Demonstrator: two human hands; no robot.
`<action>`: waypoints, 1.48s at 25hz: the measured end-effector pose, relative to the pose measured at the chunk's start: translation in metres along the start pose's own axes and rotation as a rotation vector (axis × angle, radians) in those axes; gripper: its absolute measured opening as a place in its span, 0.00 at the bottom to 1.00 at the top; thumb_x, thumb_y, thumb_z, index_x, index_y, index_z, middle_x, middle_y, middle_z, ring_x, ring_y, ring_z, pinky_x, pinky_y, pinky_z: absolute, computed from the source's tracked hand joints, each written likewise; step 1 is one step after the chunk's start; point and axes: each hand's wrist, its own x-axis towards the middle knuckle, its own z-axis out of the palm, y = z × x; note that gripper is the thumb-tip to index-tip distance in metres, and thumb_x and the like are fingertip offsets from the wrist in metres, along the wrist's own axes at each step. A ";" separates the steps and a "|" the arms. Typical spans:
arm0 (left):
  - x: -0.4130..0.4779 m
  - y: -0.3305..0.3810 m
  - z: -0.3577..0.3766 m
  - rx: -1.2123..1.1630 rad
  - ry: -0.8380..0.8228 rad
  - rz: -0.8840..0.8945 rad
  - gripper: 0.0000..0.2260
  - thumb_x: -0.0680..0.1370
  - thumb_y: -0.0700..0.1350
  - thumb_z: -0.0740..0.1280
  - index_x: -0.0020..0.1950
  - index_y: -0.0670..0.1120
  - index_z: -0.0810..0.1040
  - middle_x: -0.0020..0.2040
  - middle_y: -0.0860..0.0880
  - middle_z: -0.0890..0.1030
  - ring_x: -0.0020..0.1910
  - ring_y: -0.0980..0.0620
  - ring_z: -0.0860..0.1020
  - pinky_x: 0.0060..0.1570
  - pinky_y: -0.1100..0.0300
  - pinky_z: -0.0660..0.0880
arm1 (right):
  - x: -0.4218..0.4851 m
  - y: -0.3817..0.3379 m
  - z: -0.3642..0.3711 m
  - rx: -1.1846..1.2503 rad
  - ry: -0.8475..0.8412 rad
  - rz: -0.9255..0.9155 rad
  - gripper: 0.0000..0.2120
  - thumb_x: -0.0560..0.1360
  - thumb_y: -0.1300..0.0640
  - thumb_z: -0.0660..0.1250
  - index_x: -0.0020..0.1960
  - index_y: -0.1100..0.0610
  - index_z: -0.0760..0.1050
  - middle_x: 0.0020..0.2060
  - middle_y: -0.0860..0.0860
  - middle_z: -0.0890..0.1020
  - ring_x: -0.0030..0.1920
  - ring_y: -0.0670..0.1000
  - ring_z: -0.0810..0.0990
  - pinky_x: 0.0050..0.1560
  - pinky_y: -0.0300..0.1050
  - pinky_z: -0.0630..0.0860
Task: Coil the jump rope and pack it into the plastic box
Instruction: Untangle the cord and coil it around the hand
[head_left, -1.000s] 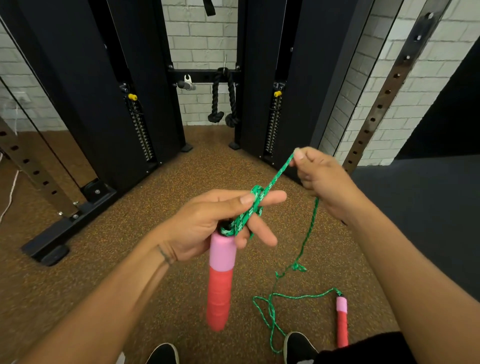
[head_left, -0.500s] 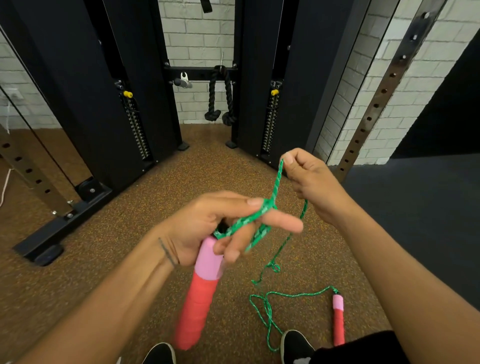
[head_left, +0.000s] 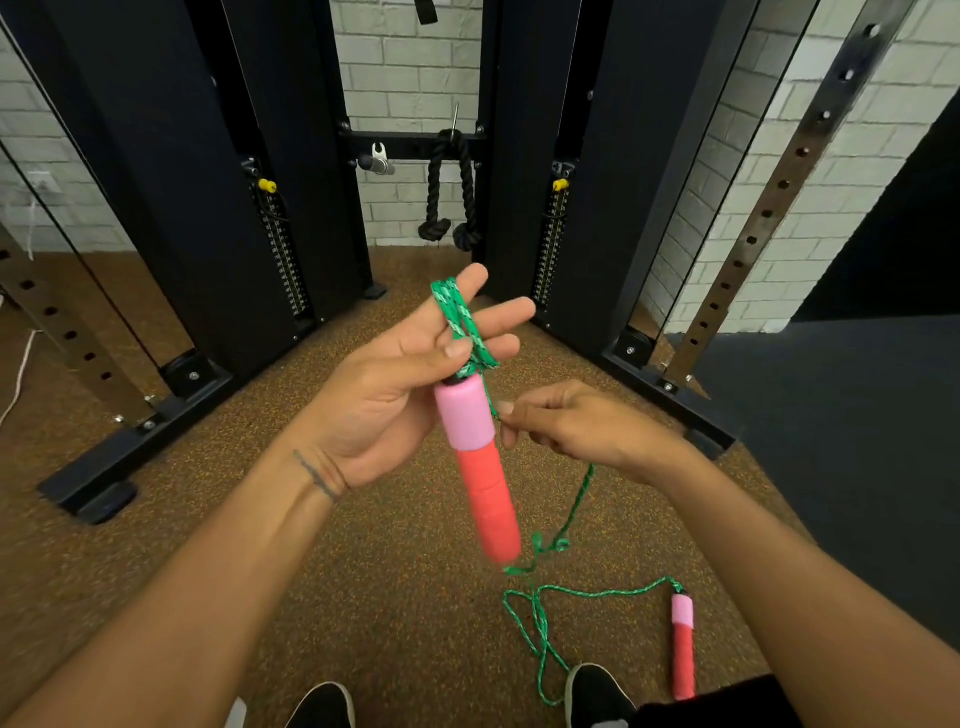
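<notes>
The right hand (head_left: 582, 426) has come down from above the left hand (head_left: 410, 389) and is now sitting low, just beside the pink top of the held handle (head_left: 478, 467), and the left palm has rolled upward. The left fingers are stretching out above that handle. The jump rope (head_left: 460, 317), a thin green braided cord flecked with paler green, is wrapping around them in tight turns. The thumb is pinning the cord right at the handle's black tip. The handle itself is hanging tilted, pink foam up top and red taped grip below. The right thumb and forefinger are pinching the cord beside the pink section. From there the cord is dropping past the handle's bottom end, bunching into a small tangle and spreading in loose loops over the speckled brown floor (head_left: 415, 623). The second handle (head_left: 683, 644) is lying down there, well below and right of the held one, near a black shoe (head_left: 597, 691). A black gym machine (head_left: 156, 208) is standing beyond the handle.
</notes>
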 end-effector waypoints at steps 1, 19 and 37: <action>0.001 0.000 0.000 0.072 0.052 0.014 0.28 0.78 0.35 0.61 0.77 0.51 0.62 0.65 0.49 0.81 0.54 0.57 0.81 0.54 0.62 0.76 | 0.000 0.001 0.000 0.005 0.001 0.006 0.19 0.78 0.39 0.64 0.41 0.52 0.83 0.24 0.42 0.68 0.27 0.42 0.65 0.32 0.41 0.62; 0.002 -0.016 0.005 0.688 0.036 -0.321 0.14 0.83 0.40 0.56 0.65 0.52 0.73 0.49 0.54 0.84 0.42 0.63 0.81 0.43 0.70 0.75 | -0.025 -0.029 -0.010 0.178 -0.039 -0.261 0.13 0.81 0.49 0.61 0.46 0.56 0.78 0.29 0.42 0.75 0.28 0.41 0.65 0.32 0.38 0.59; 0.001 -0.017 0.001 0.285 -0.190 -0.314 0.18 0.79 0.48 0.61 0.66 0.44 0.77 0.37 0.45 0.85 0.33 0.56 0.79 0.39 0.65 0.75 | -0.017 -0.016 -0.014 0.316 0.101 -0.245 0.10 0.81 0.54 0.60 0.43 0.56 0.74 0.27 0.41 0.73 0.27 0.39 0.68 0.31 0.33 0.63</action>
